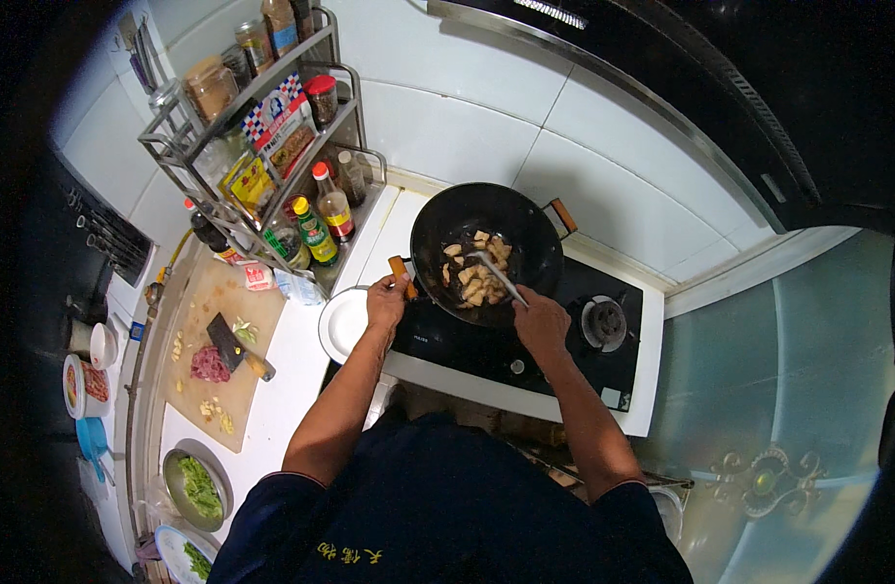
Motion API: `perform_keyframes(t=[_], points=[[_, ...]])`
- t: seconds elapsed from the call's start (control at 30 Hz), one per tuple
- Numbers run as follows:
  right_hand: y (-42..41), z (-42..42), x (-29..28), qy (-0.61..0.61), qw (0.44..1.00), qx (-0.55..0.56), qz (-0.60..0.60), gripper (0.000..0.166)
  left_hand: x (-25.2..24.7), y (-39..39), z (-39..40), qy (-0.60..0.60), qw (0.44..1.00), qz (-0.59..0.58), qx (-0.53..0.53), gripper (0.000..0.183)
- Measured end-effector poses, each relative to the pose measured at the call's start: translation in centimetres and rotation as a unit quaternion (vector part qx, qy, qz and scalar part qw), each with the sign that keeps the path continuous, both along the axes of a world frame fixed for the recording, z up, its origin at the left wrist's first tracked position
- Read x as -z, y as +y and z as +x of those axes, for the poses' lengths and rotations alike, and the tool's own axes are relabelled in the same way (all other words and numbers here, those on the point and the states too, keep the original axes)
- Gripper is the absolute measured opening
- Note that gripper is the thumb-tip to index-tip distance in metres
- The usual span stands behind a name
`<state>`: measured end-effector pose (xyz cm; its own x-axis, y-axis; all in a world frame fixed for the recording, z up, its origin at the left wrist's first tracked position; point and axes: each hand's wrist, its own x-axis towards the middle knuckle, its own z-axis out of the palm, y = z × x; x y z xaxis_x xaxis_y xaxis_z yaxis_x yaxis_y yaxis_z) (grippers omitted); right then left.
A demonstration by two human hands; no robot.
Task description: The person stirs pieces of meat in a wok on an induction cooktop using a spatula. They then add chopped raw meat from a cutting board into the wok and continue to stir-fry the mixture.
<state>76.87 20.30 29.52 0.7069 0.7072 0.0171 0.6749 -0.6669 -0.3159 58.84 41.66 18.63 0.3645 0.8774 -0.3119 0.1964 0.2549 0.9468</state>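
Note:
A black wok (pixel 436 212) sits on the left burner of a black glass gas hob (pixel 454 339). Pale browned pieces of food (pixel 480 285), perhaps tofu or meat, lie in its bottom. My left hand (pixel 387 301) grips the near wooden side handle (pixel 397 267) of the wok. In my right hand (pixel 542 319) is the handle of a metal spatula (pixel 504 278), whose head is in among the pieces. A white plate (pixel 334 321) lies just left of my left hand, partly hidden by the wrist.
A cleaver (pixel 227 343), raw sliced meat (pixel 209 365) and chopped garlic are on a cutting board (pixel 235 423) at left. Above stands a metal spice rack (pixel 272 62) with bottles. Bowls of greens (pixel 199 489) stand lower left. A range hood (pixel 637 109) overhangs the right.

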Motion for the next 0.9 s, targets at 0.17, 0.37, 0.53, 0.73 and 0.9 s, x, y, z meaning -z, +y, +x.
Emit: perform_keyframes(t=[0.17,0.37,0.53,0.73,0.9], points=[[-0.2,2.3,0.7,-0.015,0.998,0.057,0.022,0.032,-0.2,-0.3,-0.1,-0.016,1.000,-0.001,0.003,0.041],[-1.7,2.4,1.3,-0.021,0.999,0.027,-0.023,0.035,-1.5,-0.7,-0.2,-0.006,1.000,0.015,0.004,0.039],[-2.1,3.3,0.2,-0.016,0.999,0.018,0.027,0.034,-2.0,-0.8,-0.3,-0.002,1.000,0.018,0.006,0.037],[2.7,2.3,1.1,-0.012,0.999,0.030,-0.024,0.034,-2.0,-0.7,-0.3,-0.001,1.000,0.006,0.004,0.038],[-0.2,1.0,-0.8,-0.021,0.998,-0.048,-0.042,0.034,-1.7,-0.6,-0.5,0.002,1.000,-0.001,0.009,0.040]])
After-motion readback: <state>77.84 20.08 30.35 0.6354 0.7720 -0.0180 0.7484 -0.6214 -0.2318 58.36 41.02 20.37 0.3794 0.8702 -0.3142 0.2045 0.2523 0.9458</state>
